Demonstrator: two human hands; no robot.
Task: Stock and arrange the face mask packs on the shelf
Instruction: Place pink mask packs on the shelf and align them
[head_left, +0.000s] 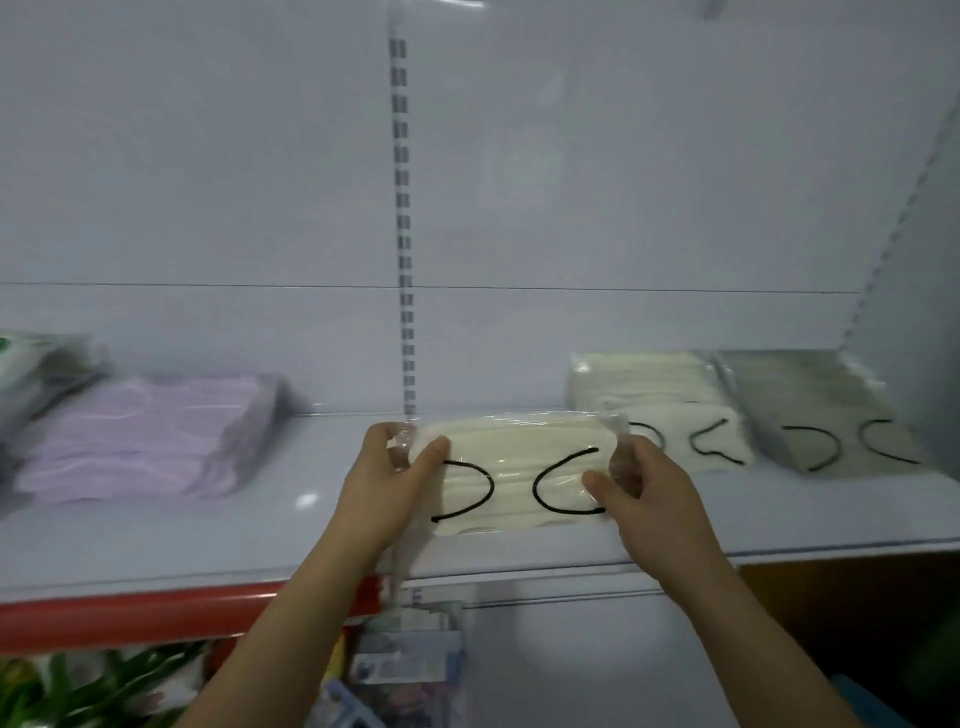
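cream mask pack (519, 467) | ends pinched | left hand (387, 483) | right hand (644, 493)

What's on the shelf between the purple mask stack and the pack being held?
Nothing: in the head view, only bare white shelf lies between the purple stack and the held cream pack.

A cream fabric mask pack in clear, glossy plastic wrap (519, 467) with thin black cord ear loops reflects light in wrinkled streaks. The white shelf board (260, 530) looks smooth and glossy, like painted metal, with a shiny red plastic edge strip (156, 613). A lilac cloth mask pack (145, 436) appears soft and matt under film.
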